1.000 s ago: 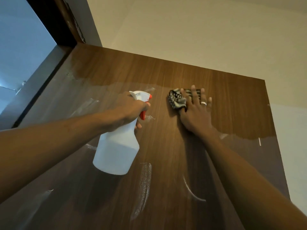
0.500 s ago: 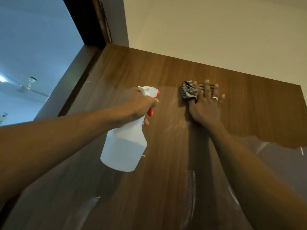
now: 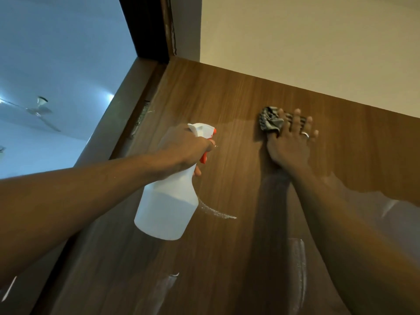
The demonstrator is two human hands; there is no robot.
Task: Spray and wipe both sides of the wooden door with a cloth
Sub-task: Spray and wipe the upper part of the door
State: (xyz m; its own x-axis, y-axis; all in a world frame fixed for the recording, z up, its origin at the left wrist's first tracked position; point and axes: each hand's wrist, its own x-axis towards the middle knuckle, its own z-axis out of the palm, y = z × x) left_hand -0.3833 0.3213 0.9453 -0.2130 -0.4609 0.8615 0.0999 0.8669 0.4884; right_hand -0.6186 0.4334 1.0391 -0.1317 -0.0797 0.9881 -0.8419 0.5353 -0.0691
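We see our left hand (image 3: 188,151) curled round the neck of a white spray bottle (image 3: 168,208), held out in front of the wooden door (image 3: 227,98) and tilted, its base nearer to us and its head toward the door. One finger lies over the orange trigger (image 3: 203,158), and the orange-tipped nozzle (image 3: 214,131) points at the wood from close by. The bottle's plastic is cloudy. A change of tone just below its shoulder marks a level of liquid filling most of the body, but we cannot tell what the liquid is. Our right hand (image 3: 288,144) lies flat on the door near its top edge, fingers straight and spread, pressing a crumpled grey patterned cloth (image 3: 270,121) against the wood. The cloth bunches out past the thumb side of the hand, and more of it shows between the fingers. A ring (image 3: 305,134) sits on one finger of that hand. Pale wet streaks (image 3: 218,213) run across the door just beside the bottle's base, and another smear (image 3: 298,269) stands lower down beside our right forearm. Above the door rises a cream wall (image 3: 295,42). To the left a dark door frame (image 3: 147,26) edges an opening, and through it we see a ceiling fan (image 3: 38,110) on a bluish ceiling.
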